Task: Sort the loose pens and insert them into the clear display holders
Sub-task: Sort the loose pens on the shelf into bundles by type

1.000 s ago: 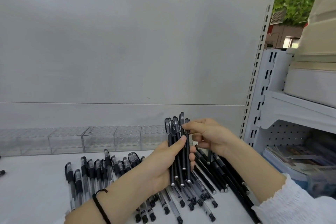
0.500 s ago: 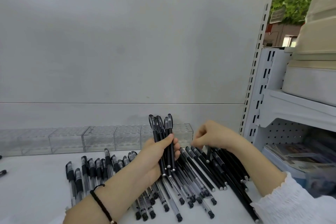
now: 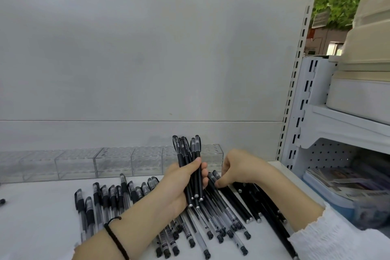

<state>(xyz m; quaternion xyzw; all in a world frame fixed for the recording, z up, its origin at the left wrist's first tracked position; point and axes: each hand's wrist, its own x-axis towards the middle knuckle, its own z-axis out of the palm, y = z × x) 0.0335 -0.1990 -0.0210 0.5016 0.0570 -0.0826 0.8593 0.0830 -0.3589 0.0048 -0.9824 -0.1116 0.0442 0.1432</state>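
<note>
My left hand [image 3: 179, 186] grips a bundle of several black pens [image 3: 187, 154], upright with caps up, above the shelf. My right hand [image 3: 238, 170] is lowered onto the pile of loose black pens [image 3: 242, 202] just right of the bundle, its thumb and fingers pinching the cap end of one pen [image 3: 213, 176] lying there. More loose pens with clear barrels [image 3: 105, 200] lie side by side to the left, and others [image 3: 202, 230] spread out under my left wrist. A row of clear display holders [image 3: 114, 162] stands along the back panel, with no pens visible in them.
A white shelf surface [image 3: 38, 217] carries everything. The grey back panel [image 3: 147, 59] rises behind the holders. A white perforated upright [image 3: 295, 91] bounds the right side, with another shelf unit holding booklets [image 3: 341, 179] and beige containers [image 3: 363, 95] beyond it.
My left hand has carried the pen bundle a little to the left and lower. My right hand has left the bundle and dropped onto the loose pens, pinching one.
</note>
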